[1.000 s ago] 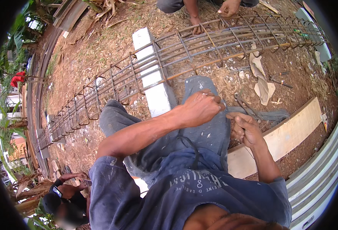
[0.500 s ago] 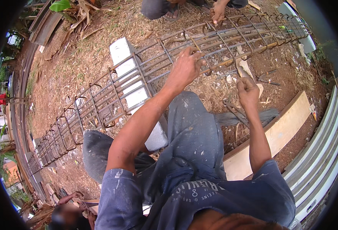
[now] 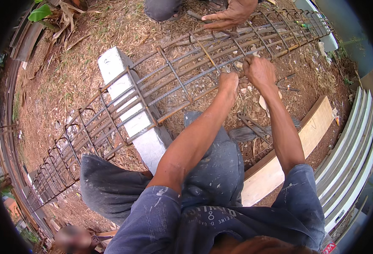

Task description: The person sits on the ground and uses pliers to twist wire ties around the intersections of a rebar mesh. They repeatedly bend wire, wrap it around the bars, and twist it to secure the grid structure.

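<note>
A long rusty rebar cage (image 3: 161, 93) lies across a white concrete block (image 3: 150, 146) on the dirt in front of me. My left hand (image 3: 230, 82) reaches forward and curls over a near long bar of the cage. Just to its right, my right hand (image 3: 258, 70) is a fist closed at a crossing of a stirrup and a long bar; what it grips is mostly hidden and looks like thin wire. My knees in grey trousers sit below the cage.
Another person's hand (image 3: 231, 17) rests on the cage's far side. A wooden plank (image 3: 288, 148) and corrugated sheets (image 3: 351, 144) lie at the right. A bundle of thin wire (image 3: 245, 133) sits on the ground by my knee. Dry leaves cover the dirt.
Both my hands have moved from near my knee forward to the cage, the right hand travelling farther up to the bar crossing. The view has tilted forward.
</note>
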Motion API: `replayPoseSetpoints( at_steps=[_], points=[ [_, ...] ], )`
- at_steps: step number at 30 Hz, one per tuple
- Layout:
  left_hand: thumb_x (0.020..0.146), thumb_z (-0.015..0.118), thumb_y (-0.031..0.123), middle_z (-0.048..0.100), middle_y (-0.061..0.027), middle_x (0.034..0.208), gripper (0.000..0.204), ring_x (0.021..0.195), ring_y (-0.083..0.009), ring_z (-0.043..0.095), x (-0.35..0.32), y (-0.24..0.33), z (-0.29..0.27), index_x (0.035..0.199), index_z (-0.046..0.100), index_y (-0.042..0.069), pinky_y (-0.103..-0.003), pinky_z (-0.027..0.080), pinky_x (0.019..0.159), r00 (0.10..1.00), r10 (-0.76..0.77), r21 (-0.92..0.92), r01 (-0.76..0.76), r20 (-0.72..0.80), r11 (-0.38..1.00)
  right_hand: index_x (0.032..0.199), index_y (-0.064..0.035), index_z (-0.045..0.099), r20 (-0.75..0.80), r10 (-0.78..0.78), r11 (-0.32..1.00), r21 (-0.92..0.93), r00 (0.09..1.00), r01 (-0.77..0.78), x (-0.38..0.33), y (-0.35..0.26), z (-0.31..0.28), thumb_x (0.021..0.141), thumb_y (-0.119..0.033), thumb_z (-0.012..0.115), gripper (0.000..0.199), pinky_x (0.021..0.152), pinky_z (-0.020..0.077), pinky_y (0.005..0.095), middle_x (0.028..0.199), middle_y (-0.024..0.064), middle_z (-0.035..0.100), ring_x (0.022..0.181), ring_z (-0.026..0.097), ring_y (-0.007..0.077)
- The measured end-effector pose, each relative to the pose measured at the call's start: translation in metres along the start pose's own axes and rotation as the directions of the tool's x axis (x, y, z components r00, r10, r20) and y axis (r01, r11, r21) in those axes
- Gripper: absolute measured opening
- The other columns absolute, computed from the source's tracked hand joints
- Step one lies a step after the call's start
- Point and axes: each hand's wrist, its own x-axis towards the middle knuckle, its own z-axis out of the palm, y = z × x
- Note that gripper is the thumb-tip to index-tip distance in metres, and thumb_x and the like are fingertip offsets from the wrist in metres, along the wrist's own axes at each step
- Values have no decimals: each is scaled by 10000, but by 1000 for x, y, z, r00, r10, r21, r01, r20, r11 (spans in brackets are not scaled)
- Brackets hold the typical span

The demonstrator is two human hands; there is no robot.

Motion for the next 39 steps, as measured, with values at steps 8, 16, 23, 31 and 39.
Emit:
replayPoseSetpoints(
  at_steps=[8, 16, 23, 31, 39],
  points=[
    [931, 445, 93, 606, -94, 739, 147, 558, -142, 576, 40, -7, 25, 944, 574, 23, -258, 459, 407, 987, -101, -134, 83, -129, 987, 849, -17, 721, 194, -59, 994, -77, 979, 75, 31, -4, -2, 749, -155, 583, 220, 768, 524, 465, 844, 236, 682, 822, 675, 396],
    [893, 456, 11, 585, -140, 793, 127, 503, -122, 473, 37, -1, 19, 1014, 488, 28, -239, 368, 371, 978, -178, -193, 155, -109, 969, 843, -6, 712, 140, -134, 934, -312, 981, 172, 49, -24, -10, 771, -146, 576, 208, 719, 550, 429, 841, 213, 695, 817, 693, 353],
    [826, 484, -76, 557, -138, 874, 551, 570, -137, 489, 51, -20, 24, 1319, 263, 28, -242, 400, 420, 997, -49, -595, 4, -60, 804, 728, -24, 707, 169, -395, 854, -294, 903, 429, 53, 9, 1, 744, -163, 582, 187, 681, 534, 443, 765, 218, 678, 739, 681, 359],
    [913, 441, 48, 589, -118, 798, 103, 613, -170, 577, 69, -10, 28, 958, 526, 10, -281, 464, 413, 982, -175, -259, 153, -64, 954, 841, -15, 711, -6, -249, 968, 31, 968, 249, 53, 20, 18, 788, -219, 603, 236, 688, 509, 467, 745, 236, 662, 715, 667, 373],
    [899, 442, 7, 577, -177, 1001, 178, 722, -251, 644, 64, -31, 30, 1027, 527, -84, -370, 526, 476, 895, 102, -201, -207, -434, 958, 1192, -29, 652, 269, 85, 624, 736, 959, -262, 39, 25, 55, 910, -208, 620, 336, 512, 472, 298, 650, 68, 625, 538, 585, 114]
  ],
)
